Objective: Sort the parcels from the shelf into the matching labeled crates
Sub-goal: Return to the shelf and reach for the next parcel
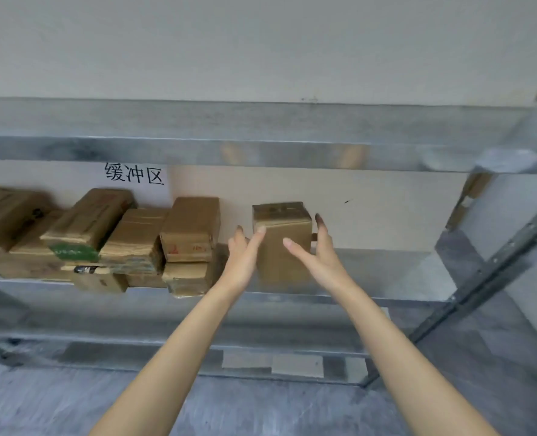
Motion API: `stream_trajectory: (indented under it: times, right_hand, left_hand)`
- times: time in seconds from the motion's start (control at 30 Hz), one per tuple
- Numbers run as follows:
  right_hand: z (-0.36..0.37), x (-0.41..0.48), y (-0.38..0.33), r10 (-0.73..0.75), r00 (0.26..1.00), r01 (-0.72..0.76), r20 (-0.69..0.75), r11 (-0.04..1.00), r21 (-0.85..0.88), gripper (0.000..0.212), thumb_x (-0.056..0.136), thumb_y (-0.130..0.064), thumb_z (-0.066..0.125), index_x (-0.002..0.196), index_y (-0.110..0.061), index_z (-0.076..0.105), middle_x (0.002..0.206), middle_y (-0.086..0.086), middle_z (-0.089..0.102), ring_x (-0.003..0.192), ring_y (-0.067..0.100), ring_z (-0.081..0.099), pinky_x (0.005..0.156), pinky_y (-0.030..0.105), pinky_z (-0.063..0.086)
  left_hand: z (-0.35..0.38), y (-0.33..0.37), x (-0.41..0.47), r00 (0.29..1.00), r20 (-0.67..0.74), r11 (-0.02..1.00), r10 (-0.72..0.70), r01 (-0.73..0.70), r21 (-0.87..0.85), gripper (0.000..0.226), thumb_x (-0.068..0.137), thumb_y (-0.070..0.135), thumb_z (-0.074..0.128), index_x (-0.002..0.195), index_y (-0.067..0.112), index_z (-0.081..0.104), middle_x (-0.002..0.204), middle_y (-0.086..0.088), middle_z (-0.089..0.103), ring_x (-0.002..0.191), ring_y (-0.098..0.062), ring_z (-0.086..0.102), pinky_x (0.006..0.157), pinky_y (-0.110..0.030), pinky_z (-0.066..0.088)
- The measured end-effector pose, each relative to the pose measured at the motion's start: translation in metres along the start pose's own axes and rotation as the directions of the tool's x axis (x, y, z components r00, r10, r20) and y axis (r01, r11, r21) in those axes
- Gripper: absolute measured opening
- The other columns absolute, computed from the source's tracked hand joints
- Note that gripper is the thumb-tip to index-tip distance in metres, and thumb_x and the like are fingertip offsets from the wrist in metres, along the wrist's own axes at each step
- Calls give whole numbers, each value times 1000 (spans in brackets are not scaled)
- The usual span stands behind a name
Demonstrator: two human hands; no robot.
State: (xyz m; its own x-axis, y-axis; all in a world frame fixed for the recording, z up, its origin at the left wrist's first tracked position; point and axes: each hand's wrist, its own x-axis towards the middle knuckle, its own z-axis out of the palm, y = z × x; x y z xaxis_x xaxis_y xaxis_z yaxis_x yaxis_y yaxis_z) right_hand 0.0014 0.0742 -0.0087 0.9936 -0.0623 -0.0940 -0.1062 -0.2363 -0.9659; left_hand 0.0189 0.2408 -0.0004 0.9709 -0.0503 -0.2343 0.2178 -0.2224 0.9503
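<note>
a: head view. what are the hands doing?

b: both are reaching onto the metal shelf. the left hand is lying spread and flat against the left face of an upright cardboard parcel, thumb tip on its front edge. the right hand is spread wide too, thumb across the front face, fingers curling round the right side. the parcel is standing between the two palms; i cannot tell whether it is lifting off the shelf.

a: where is it sitting?

b: alone, right of the rest and apart from them. a jumbled pile of parcels is lying to the left, some stacked, one showing a green label.

a: any marking?

b: a white sign with three black characters is hanging on the wall behind the pile.
</note>
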Motion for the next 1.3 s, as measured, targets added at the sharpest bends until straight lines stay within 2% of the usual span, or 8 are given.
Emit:
stream_trajectory:
  times: [0.1,0.27,0.37,0.43,0.53,0.7,1.1,1.3]
  right_hand:
    - [-22,-40,-11,-32,990,30,-137,999,-18,90,88,-55,64,159,-26,16,150,-1,27,143,15,30,117,29,22]
    - [-70,-116,-24,-70,926,65,-371,998,-25,82,78,-65,59,149,-30,37,133,-5,37,126,7,42,113,30,32]
    - [-107,-161,-20,-105,856,75,-507,994,-78,73,83,-56,68,145,-31,38,141,-1,39,130,10,42,110,29,35]
    - [-133,-192,-14,-117,811,77,-573,993,-94,67,85,-47,73,140,-34,39,141,-2,42,129,9,44,110,34,39]
    - [-166,-239,-6,-135,722,86,-679,991,-106,63,84,-33,77,134,-33,38,140,-2,46,124,0,47,110,35,42]
    - [-217,-318,8,-103,569,43,-816,995,-95,65,81,-27,81,126,-37,36,134,-11,49,126,6,47,109,41,44]
    - [-346,-505,59,-24,284,-144,-958,987,-68,71,73,-16,87,118,-34,35,121,-15,48,119,13,53,101,35,49]
    - [-416,-580,89,-6,205,-234,-979,971,-55,89,72,-18,88,134,-31,25,113,-15,47,106,-2,51,79,13,42]
  left_hand:
    - [17,17,-26,993,100,997,69,-70,11,109,66,89,35,155,30,14,163,6,6,150,-20,11,120,-52,15]
    - [70,35,-63,930,297,975,218,-222,-21,91,71,85,37,147,34,39,153,10,32,149,-17,9,121,-50,11]
    - [112,48,-88,851,445,960,277,-264,-94,76,79,76,47,144,39,38,147,14,44,140,-6,33,118,-40,25]
    - [142,57,-110,797,523,953,301,-262,-149,56,95,54,50,144,31,35,135,13,50,106,16,51,88,-5,43]
    - [186,69,-146,707,630,945,322,-276,-174,48,98,38,48,140,25,29,128,5,52,94,13,51,59,3,39]
    - [258,84,-204,550,737,916,391,-308,-257,61,83,51,57,133,26,33,128,7,55,115,-3,53,87,-16,42]
    - [447,81,-348,137,904,841,404,-445,-308,81,75,32,83,131,26,24,131,17,38,118,-2,45,85,-12,43]
    - [539,80,-415,-3,920,811,391,-472,-346,103,70,15,85,142,37,15,124,29,41,113,6,48,78,-9,46]
